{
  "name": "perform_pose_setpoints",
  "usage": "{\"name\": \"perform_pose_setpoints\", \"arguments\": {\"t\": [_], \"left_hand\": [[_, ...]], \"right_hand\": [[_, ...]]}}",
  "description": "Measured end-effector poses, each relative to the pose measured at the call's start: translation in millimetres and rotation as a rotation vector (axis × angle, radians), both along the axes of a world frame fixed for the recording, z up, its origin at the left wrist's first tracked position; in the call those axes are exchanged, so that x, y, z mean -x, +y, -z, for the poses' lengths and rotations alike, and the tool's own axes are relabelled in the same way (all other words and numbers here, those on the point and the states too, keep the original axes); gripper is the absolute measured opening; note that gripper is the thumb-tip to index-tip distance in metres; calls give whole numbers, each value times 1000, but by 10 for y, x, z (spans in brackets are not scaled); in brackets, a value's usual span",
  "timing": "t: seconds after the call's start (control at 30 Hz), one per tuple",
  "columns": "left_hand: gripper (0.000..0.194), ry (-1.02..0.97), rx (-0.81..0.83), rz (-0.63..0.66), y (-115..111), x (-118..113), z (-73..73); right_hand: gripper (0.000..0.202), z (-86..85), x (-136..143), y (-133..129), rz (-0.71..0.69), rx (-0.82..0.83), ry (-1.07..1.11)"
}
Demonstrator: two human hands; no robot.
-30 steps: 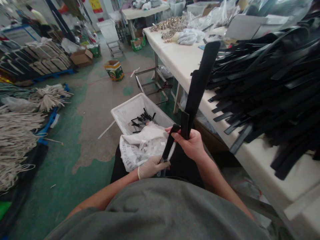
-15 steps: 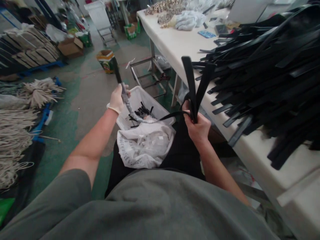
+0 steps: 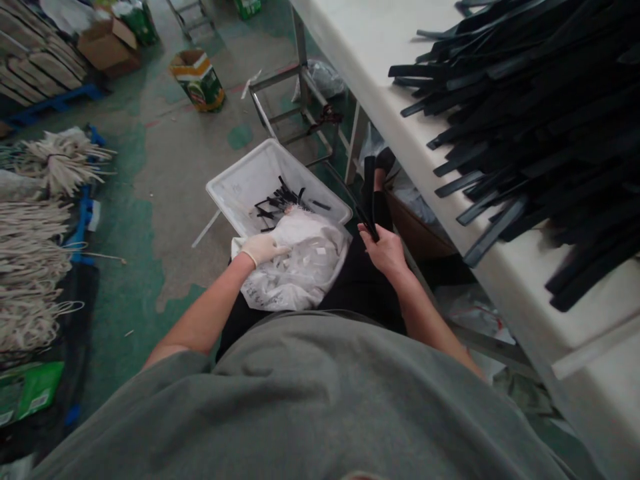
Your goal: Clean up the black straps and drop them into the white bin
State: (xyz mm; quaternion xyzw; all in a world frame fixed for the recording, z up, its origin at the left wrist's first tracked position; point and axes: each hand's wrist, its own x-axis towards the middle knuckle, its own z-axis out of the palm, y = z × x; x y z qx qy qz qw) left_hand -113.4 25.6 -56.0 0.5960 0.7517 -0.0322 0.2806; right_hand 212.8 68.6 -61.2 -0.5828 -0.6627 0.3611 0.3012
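Note:
My left hand (image 3: pixel 263 248), in a pale glove, lies at the left side of a white plastic bag (image 3: pixel 255 293) on my lap. Its fingers stretch over the clear plastic pieces (image 3: pixel 315 257) in the bag; nothing shows gripped in them. My bare right hand (image 3: pixel 386 252) is closed around black straps (image 3: pixel 369 193), which stick up above the fist over my right thigh. Just beyond the bag, a white plastic bin (image 3: pixel 240 177) stands tilted, with several short black strips (image 3: pixel 283 200) inside.
A large heap of black straps (image 3: pixel 540 133) covers much of the white table (image 3: pixel 360 73) at right, some ends overhanging its edge. A metal stool frame (image 3: pixel 280 100) stands past the bin. Bundled beige cords (image 3: pixel 35 267) lie at left; a printed carton (image 3: pixel 200 80) sits on the floor.
My left hand has let go of the plastic-wrapped strap and come down onto the bag. My right hand still holds black straps, now lower. The view has tilted downward.

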Motion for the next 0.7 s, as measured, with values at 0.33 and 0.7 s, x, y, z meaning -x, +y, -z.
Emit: {"name": "perform_pose_setpoints", "arguments": {"t": [0.33, 0.7], "left_hand": [[32, -177, -196, -136, -324, 1, 203], [22, -536, -145, -234, -340, -246, 354]], "right_hand": [[33, -142, 301, -278, -129, 415, 377], [24, -138, 362, -352, -156, 519, 433]]}}
